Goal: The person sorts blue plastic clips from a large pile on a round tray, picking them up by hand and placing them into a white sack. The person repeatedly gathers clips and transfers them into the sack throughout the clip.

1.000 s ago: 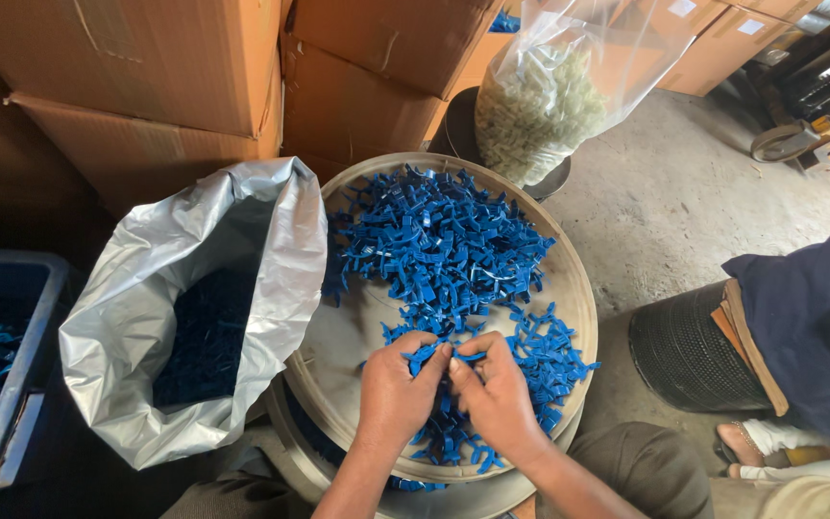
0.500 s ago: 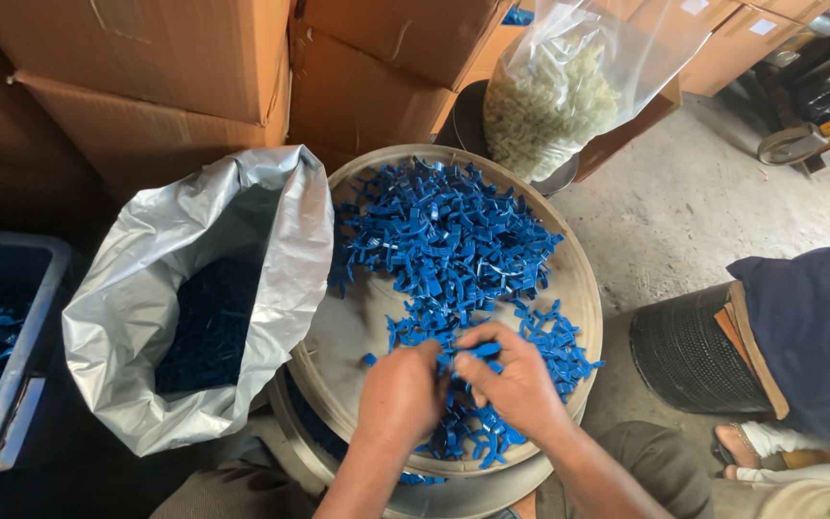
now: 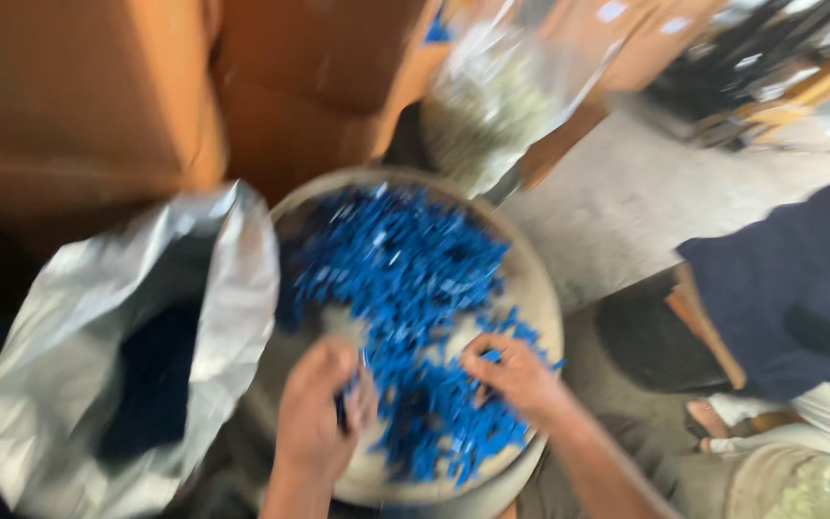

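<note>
Sorting blue parts point(image 3: 405, 288) on the round tray point(image 3: 540, 298): left hand point(image 3: 317, 413) has its grip closed on a few, right hand point(image 3: 516, 375) rests fingers-apart in the pile; next likely calls for the bag point(image 3: 69, 384).

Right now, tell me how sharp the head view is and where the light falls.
Head view: motion blur smears the whole frame; the blue plastic pieces merge into one mass, and the left hand and right hand have soft edges. Daylight brightens the concrete floor; the grey bag has a dark interior.
</note>
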